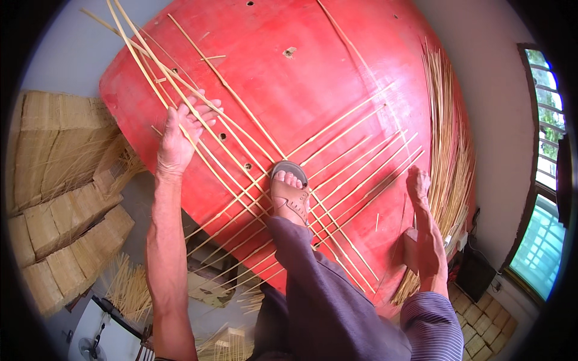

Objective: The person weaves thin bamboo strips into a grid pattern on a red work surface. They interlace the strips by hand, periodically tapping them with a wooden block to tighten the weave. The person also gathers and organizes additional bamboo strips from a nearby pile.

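A loose lattice of thin bamboo strips [355, 167] lies across a large red board [361, 54]. My sandalled foot [290, 192] presses down where the strips cross. At the left, my left hand [186, 129] is open, palm up and fingers spread, with long bamboo strips [201, 120] running across it toward the foot. My right hand [418, 182] is closed near the board's right side, just below the strips' right ends. Its fingers are curled, and what they hold, if anything, is hidden.
A thick bundle of long strips [448, 138] lies along the board's right edge. Stacked bamboo bundles [66, 216] stand at the left, and more [484, 322] at the lower right. A white fan [91, 348] is at lower left. A window [536, 246] is at right.
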`<state>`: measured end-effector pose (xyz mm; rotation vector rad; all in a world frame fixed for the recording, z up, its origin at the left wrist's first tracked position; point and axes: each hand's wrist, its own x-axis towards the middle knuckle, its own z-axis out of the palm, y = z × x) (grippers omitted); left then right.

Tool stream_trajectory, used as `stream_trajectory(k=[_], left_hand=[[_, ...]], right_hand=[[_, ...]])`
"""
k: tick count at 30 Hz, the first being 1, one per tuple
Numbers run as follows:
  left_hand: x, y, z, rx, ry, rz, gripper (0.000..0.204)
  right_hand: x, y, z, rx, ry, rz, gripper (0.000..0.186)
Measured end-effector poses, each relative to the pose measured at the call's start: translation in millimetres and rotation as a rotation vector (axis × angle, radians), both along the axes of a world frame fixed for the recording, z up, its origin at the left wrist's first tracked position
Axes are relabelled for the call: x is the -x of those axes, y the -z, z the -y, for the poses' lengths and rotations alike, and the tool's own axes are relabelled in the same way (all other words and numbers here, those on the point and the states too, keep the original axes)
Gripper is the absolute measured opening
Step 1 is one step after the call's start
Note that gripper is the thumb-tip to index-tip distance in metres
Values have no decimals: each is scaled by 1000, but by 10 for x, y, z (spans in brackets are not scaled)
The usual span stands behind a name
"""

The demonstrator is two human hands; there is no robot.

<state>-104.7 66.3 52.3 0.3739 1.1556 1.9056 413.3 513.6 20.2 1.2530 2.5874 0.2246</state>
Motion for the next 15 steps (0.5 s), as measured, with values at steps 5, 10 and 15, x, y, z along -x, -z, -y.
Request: stream_trajectory(k=[5,10,15], left_hand=[[72,-1,91,-135,3,252,81],[100,126,145,-83,24,258,70],[85,51,104,-35,25,237,67]], right_hand=[[1045,-477,-97,102,-91,-313,28],[2599,-870,557,335,-220,-794,13],[2905,-912,-137,153,-203,-899,17]])
